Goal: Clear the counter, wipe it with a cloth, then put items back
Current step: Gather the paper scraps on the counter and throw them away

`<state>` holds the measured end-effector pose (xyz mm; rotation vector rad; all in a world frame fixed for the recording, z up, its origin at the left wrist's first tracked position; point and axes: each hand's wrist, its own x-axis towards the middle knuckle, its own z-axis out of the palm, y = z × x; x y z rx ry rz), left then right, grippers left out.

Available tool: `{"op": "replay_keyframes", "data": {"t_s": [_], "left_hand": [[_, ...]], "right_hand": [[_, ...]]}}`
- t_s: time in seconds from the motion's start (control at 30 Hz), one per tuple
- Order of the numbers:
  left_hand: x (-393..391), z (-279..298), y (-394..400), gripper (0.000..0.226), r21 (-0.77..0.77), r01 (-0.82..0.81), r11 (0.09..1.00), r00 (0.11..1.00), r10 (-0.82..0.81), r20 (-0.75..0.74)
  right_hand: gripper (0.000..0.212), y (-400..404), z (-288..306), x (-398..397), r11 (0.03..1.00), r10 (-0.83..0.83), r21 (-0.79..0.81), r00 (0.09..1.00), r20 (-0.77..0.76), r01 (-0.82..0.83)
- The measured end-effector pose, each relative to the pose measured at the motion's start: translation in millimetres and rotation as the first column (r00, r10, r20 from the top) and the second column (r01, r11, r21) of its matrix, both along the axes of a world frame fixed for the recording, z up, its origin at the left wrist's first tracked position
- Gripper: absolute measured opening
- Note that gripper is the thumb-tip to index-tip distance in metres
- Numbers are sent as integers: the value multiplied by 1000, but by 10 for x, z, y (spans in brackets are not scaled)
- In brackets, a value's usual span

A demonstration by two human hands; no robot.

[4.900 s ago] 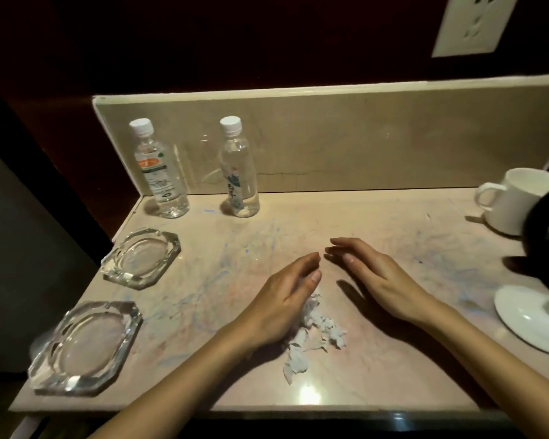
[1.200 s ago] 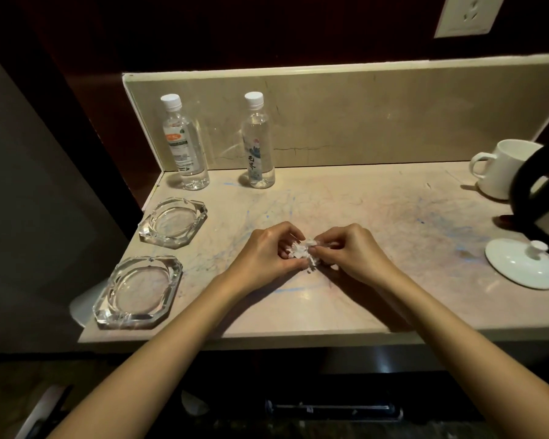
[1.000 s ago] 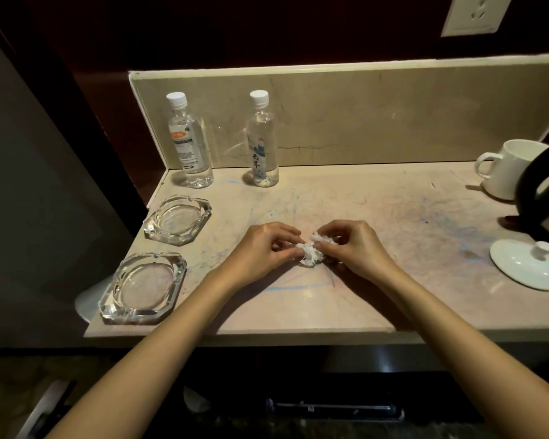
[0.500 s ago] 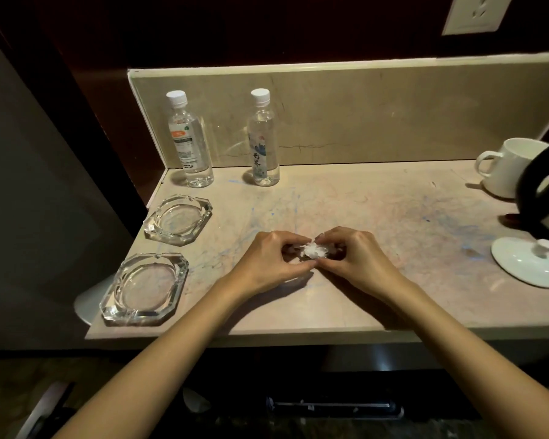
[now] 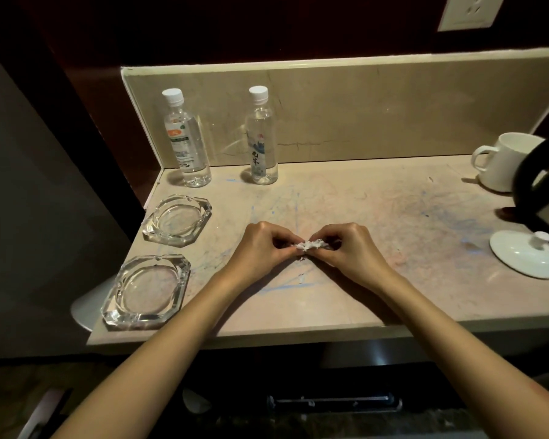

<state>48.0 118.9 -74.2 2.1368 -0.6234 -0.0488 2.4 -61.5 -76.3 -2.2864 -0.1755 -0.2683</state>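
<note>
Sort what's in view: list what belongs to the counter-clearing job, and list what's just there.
Job:
left hand and right hand, pinching white tissue scraps
two water bottles
two glass ashtrays
white mug
white lid
black kettle
counter

Just there:
wall socket
drawer handle

Beige stone desk, streaked all over with blue marks. Back left, two capped water bottles upright against the backsplash. Left edge, two glass ashtrays, one behind the other. Far right: white mug, black kettle, white lid lying knob-up.
</note>
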Motion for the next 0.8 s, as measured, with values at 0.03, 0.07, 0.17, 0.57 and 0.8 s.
{"op": "replay_keyframes", "data": {"t_s": [0.03,0.07,0.17,0.57,0.8], "left_hand": [[3,4,9,16,-3,5,1000,1000,-5,-6],[10,6,15,16,-7,8,1000,1000,-8,-12],[26,17,53,16,-44,-6,999,999,4,-47],[-330,180,499,17,-180,-39,983,991,15,-133],[-949,169,1059,19,-201,-102,974,983,68,-169]], "right_hand": [[17,7,-1,1,1000,-1,6,1000,-10,1],[16,15,0,4,1000,-3,15,1000,-17,4],[10,58,28,0,998,-13,62,999,-30,15],[4,505,201,-322,981,-30,189,999,-27,35],[17,975,193,-769,974,120,197,992,-26,-112]]}}
